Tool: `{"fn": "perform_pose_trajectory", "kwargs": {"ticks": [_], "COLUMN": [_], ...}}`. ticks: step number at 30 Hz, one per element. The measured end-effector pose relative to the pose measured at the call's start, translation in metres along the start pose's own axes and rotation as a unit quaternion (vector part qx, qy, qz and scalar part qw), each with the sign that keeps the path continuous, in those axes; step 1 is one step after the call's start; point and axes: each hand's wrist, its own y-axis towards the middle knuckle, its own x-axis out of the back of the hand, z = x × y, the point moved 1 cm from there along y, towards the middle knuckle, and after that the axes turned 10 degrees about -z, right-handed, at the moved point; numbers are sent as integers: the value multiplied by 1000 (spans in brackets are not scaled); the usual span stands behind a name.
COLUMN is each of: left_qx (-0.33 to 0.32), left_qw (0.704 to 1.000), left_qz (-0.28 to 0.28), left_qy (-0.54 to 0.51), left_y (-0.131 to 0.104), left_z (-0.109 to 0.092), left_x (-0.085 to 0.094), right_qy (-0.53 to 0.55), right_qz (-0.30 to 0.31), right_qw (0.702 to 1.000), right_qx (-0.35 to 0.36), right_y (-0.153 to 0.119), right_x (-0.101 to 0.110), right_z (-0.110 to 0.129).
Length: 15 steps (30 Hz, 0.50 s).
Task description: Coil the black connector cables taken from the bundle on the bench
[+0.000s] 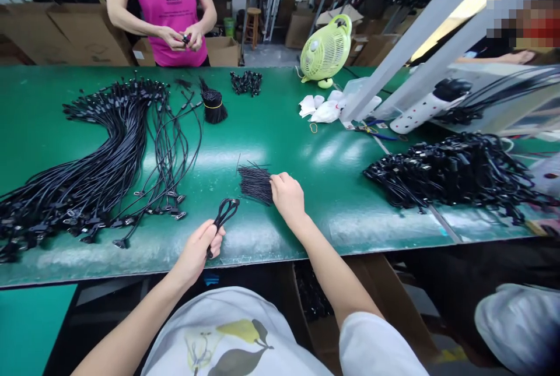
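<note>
- Left hand, closed around a folded cable: the looped end projects beyond the fingers, above the near edge of the table.
- Right hand, fingertips at the right end of the ties: contact appears likely, but whether a strand is pinched cannot be told.
- Ties: a flat, dense patch on the table, ahead of and between the two hands; a few strands stick out at the far side.
- Probable fault, ties: packed so closely, they may come away several at once or scatter, should the fingertips drag across the patch instead of separating one.
- Probable fault, cable: the folds look springy and may open if the left grip slackens; uneven turns would probably result.
- Probable fault, left side: plugs of the long cables lie near the left hand; a wide sweep that way could snag one and pull its neighbours out of line.
- Surroundings: a banded bundle stands beyond the ties, to the left; a dark heap lies well apart, to the right. Neither appears to obstruct the hands.
</note>
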Motion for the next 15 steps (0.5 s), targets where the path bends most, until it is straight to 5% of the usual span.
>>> {"fn": "perform_pose_trajectory", "kwargs": {"ticks": [3,8,11,15], "left_qx": [-8,-41,-119,-253], "left_qw": [1000,999,983,898], "left_qz": [11,-1,-36,-67], "left_qy": [-3,15,134,353], "left_y": [1,4,3,0], "left_z": [1,4,5,4], "left_x": [-3,7,18,28], "right_qy": [89,304,196,83], "right_qz": [43,106,6,-73], "right_qw": [993,938,955,888], "right_qx": [65,131,224,446], "right_y": [-23,-67,-73,-59], "right_x": [3,7,13,21], "right_z": [37,98,115,125]}}
